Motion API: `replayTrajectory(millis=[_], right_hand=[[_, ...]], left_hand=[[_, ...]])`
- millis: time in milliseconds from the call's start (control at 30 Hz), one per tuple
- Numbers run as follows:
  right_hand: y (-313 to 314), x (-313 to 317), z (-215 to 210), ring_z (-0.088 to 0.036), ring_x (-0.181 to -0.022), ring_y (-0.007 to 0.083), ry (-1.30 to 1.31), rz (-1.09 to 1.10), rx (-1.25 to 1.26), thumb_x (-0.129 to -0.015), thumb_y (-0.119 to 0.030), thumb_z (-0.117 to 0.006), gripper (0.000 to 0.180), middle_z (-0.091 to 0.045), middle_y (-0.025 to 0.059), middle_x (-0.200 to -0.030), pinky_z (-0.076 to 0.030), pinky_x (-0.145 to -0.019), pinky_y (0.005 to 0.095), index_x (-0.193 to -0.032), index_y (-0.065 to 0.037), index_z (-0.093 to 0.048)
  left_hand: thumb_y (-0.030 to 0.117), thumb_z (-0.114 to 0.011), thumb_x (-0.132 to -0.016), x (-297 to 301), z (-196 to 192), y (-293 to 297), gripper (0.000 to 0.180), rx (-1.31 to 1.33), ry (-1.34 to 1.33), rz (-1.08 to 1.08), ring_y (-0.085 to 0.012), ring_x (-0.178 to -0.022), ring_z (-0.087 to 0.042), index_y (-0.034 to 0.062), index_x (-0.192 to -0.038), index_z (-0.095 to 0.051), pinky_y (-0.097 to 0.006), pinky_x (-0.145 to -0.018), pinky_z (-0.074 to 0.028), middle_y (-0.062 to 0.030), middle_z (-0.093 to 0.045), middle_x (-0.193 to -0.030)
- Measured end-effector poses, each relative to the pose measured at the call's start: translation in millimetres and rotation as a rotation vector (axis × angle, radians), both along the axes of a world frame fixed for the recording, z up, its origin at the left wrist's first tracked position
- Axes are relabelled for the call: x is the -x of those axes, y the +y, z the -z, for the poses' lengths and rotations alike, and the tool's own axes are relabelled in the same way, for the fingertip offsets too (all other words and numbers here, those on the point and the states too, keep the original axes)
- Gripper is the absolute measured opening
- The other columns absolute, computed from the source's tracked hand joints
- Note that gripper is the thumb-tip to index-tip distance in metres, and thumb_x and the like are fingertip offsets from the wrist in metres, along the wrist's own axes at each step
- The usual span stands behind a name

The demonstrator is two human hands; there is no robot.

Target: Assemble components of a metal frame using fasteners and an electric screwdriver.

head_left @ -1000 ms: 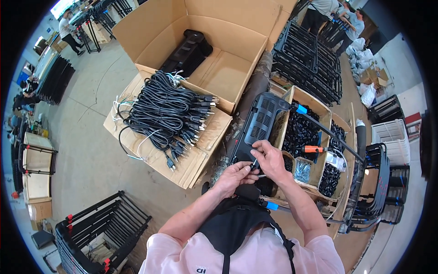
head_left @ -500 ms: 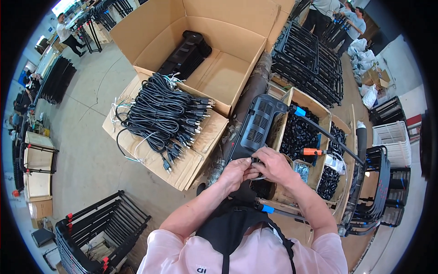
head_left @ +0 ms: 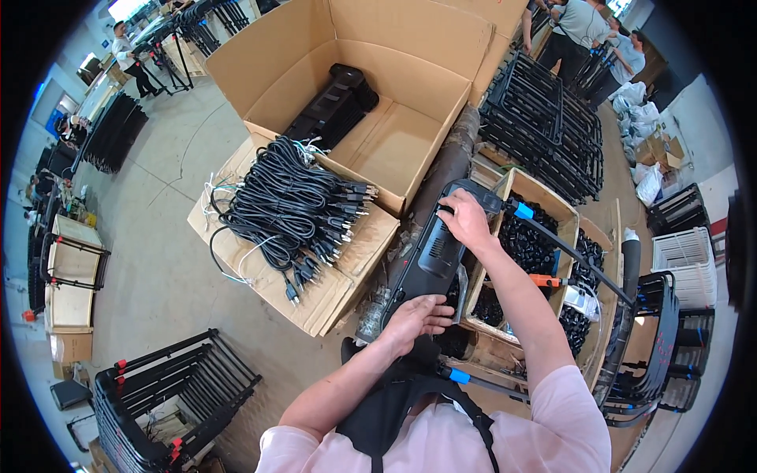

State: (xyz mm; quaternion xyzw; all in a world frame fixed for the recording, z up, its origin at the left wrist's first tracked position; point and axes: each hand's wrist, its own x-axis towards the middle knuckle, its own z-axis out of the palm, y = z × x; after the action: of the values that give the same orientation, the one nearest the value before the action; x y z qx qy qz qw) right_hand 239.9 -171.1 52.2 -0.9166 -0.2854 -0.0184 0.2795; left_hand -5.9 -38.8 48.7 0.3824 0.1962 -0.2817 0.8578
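Note:
A long black plastic housing [head_left: 426, 272] with vent slots lies slanted in front of me, on a black tubular frame with blue clips [head_left: 522, 210]. Near the housing's far end, my right hand [head_left: 465, 218] grips its top with curled fingers. My left hand [head_left: 419, 322] rests at the near end, its fingers stretched out and spread, touching the housing's edge. No separate part shows in either hand. The housing's vents are partly covered by my right hand.
Wooden bins [head_left: 516, 177] of small black parts stand at right, with an orange tool [head_left: 546, 280] over them. Bundled black power cords [head_left: 276, 201] lie on cardboard at left. Behind is an open carton [head_left: 394, 150] holding more housings. Stacked black frames [head_left: 177, 394] stand lower left.
My hands, together at the housing's near right side before, have parted. The right moved forward onto the housing's far end; the left opened out at the near end. The view has shifted slightly.

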Motion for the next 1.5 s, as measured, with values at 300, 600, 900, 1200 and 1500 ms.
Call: replayTrajectory(millis=[300,600,900,1200,1500], right_hand=[[6,-4,-8,-0.062,-0.116,0.0346,0.073,0.013,0.141,-0.086,-0.016,-0.077,0.03,-0.065,0.0137,-0.11,-0.052,-0.102,0.0456,-0.113,-0.004,-0.075],[-104,41,-8,-0.067,-0.087,0.0401,0.098,-0.01,-0.099,-0.091,-0.018,-0.069,0.015,-0.066,0.0178,-0.09,-0.054,-0.077,0.0508,-0.095,-0.004,-0.068],[-225,133,127,-0.069,-0.111,0.0383,0.395,-0.302,0.377,-0.087,-0.009,-0.068,0.036,-0.066,0.0164,-0.126,-0.057,-0.094,0.0476,-0.122,-0.013,-0.073],[-224,123,142,-0.075,-0.105,0.0371,0.328,-0.4,0.647,-0.091,-0.017,-0.07,0.028,-0.07,0.0209,-0.118,-0.061,-0.087,0.0467,-0.119,-0.013,-0.074],[-235,123,160,-0.075,-0.103,0.0349,0.369,-0.344,0.656,-0.093,-0.017,-0.062,0.022,-0.075,0.0209,-0.111,-0.06,-0.089,0.0448,-0.105,-0.006,-0.077]], left_hand=[[0.032,-0.045,-0.116,8,0,-11,0.043,-0.047,0.029,0.003,-0.0198,-0.105,-0.071,0.0018,-0.145,-0.053,-0.034,-0.089,-0.059,-0.0111,-0.07,-0.124],[0.03,-0.047,-0.115,10,6,-31,0.039,-0.155,0.033,0.015,-0.019,-0.1,-0.07,0.0007,-0.14,-0.056,-0.033,-0.087,-0.059,-0.0105,-0.069,-0.118],[0.029,-0.05,-0.114,-6,19,-91,0.032,-0.176,0.036,0.124,-0.016,-0.097,-0.07,0.0037,-0.13,-0.062,-0.031,-0.083,-0.06,-0.0072,-0.07,-0.113],[0.028,-0.052,-0.113,-20,49,-144,0.033,-0.272,0.074,0.086,-0.0184,-0.101,-0.07,0.0022,-0.131,-0.062,-0.035,-0.089,-0.06,-0.0081,-0.07,-0.114],[0.035,-0.054,-0.113,-58,75,-196,0.039,-0.332,0.157,0.064,-0.0212,-0.127,-0.06,0.0024,-0.134,-0.061,-0.042,-0.111,-0.049,-0.0093,-0.064,-0.131]])
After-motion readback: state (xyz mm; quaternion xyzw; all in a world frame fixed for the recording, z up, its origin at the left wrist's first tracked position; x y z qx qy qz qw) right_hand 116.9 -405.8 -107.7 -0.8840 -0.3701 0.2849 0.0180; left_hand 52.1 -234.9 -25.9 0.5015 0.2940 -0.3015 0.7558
